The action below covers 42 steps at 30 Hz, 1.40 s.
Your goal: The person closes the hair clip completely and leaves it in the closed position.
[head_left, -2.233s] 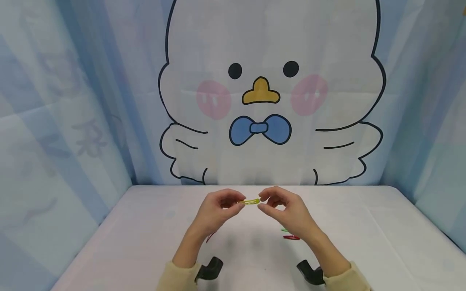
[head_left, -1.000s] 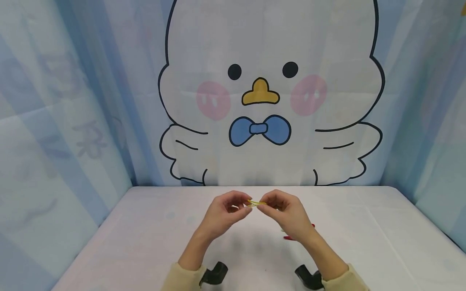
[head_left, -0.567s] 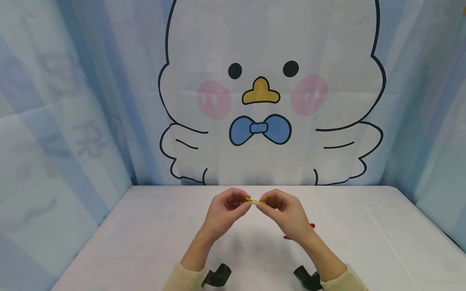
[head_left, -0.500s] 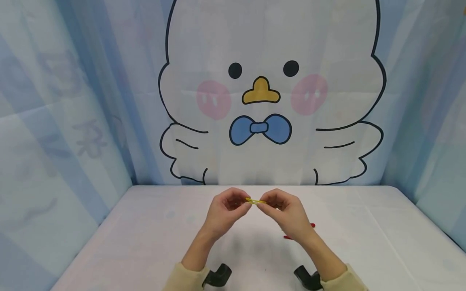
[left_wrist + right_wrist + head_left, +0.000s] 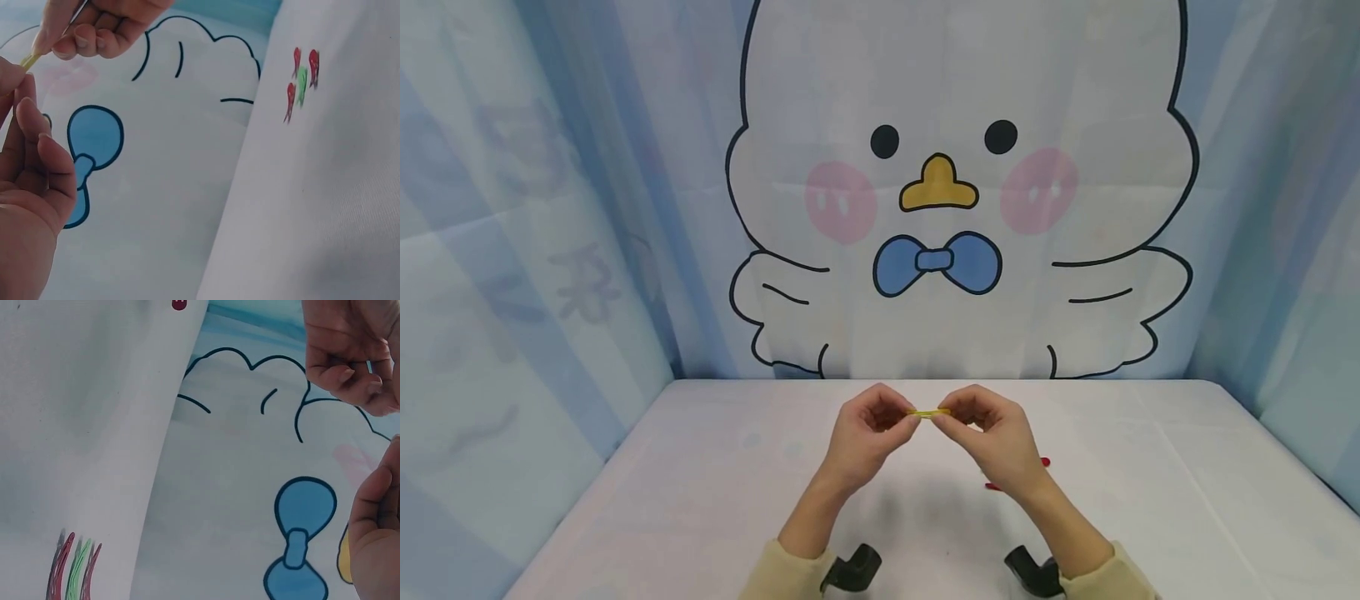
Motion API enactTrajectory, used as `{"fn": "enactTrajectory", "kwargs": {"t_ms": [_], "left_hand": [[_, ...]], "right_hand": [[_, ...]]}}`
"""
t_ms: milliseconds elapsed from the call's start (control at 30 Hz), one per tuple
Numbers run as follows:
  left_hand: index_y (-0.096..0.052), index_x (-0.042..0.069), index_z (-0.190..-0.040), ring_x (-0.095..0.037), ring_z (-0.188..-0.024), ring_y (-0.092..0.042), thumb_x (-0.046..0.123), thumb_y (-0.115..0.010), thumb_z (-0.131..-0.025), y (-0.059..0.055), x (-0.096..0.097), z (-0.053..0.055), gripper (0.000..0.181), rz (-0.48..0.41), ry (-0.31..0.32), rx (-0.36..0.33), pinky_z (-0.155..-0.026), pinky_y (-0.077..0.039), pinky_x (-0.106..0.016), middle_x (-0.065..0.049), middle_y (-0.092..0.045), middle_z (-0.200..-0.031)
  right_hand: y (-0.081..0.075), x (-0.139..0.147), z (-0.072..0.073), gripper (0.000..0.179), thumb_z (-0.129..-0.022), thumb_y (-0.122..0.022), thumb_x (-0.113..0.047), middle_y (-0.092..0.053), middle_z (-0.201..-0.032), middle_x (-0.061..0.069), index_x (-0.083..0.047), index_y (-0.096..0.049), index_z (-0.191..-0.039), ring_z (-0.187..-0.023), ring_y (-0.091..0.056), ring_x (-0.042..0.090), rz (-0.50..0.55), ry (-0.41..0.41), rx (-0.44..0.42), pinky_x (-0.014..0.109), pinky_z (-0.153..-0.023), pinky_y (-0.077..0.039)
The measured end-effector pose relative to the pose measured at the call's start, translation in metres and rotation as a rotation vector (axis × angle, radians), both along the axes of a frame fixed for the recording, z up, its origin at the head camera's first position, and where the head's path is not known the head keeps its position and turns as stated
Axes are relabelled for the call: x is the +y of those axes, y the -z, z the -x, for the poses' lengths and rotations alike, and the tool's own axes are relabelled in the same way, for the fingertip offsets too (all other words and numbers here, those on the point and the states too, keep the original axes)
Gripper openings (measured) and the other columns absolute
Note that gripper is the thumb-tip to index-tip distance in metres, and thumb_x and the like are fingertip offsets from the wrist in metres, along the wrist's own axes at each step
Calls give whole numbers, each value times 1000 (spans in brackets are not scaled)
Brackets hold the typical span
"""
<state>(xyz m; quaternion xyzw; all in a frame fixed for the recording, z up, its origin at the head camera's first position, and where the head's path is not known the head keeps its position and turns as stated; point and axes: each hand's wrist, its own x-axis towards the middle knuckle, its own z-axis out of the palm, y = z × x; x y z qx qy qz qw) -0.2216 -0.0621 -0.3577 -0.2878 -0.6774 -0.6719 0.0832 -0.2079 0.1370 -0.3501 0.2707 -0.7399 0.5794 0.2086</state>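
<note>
A small yellow hair clip (image 5: pixel 929 412) is held level above the table, in the middle of the head view. My left hand (image 5: pixel 861 442) pinches one end of it between thumb and fingertips. The other end is pinched the same way by my right hand (image 5: pixel 996 437). In the left wrist view a short piece of the yellow clip (image 5: pixel 30 60) shows between the fingers; fingertips cover the rest. Red clips (image 5: pixel 314 67) and a green clip (image 5: pixel 302 84) lie grouped on the table, mostly behind my right hand and forearm in the head view.
The white table (image 5: pixel 700 483) reaches back to a curtain (image 5: pixel 962 333) printed with a cartoon bird. Black curved pieces (image 5: pixel 852 568) stick out from both wrists over the table. One separate red clip (image 5: pixel 179 304) shows at the top edge of the right wrist view.
My right hand, at first just off the clip's end, now pinches it. My left hand has shifted slightly right. The clip's strips stood apart and tilted earlier; now they lie closer and level.
</note>
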Motion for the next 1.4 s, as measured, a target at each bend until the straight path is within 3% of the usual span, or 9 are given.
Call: {"fn": "enactTrajectory", "kwargs": {"t_ms": [333,700,1000,1400], "left_hand": [[-65,-7,-97,-18,-76,-56,-2,-69,-92,2,1,1,8,-25,-22,-15,-68,-50,-25,-14,-63,-89],[-68,-1,-92,-18,-73,-55,-4,-71,-89,5,5,1,5,-9,-111,-18,-65,-48,-24,-10,-65,-85],[-67,-4,-95,-17,-75,-56,-2,-70,-91,6,3,3,6,-3,-106,-75,-66,-48,-24,-9,-65,-86],[-67,-3,-97,-19,-80,-58,3,-72,-90,3,6,1,10,-4,-142,-182,-72,-50,-27,-7,-65,-89]], "right_hand": [[2,-2,1,12,-87,-75,5,-66,-81,4,-4,-70,-92,-70,-57,17,10,-4,15,27,-64,-49],[4,-6,3,9,-87,-74,7,-66,-81,5,0,-69,-90,-69,-57,15,15,26,5,27,-63,-49],[6,-6,4,12,-88,-76,2,-66,-81,2,-5,-70,-96,-71,-58,16,-7,42,14,26,-64,-50],[8,-3,5,22,-83,-79,4,-66,-82,-6,-7,-71,-101,-70,-60,12,-137,95,188,27,-67,-53]]}}
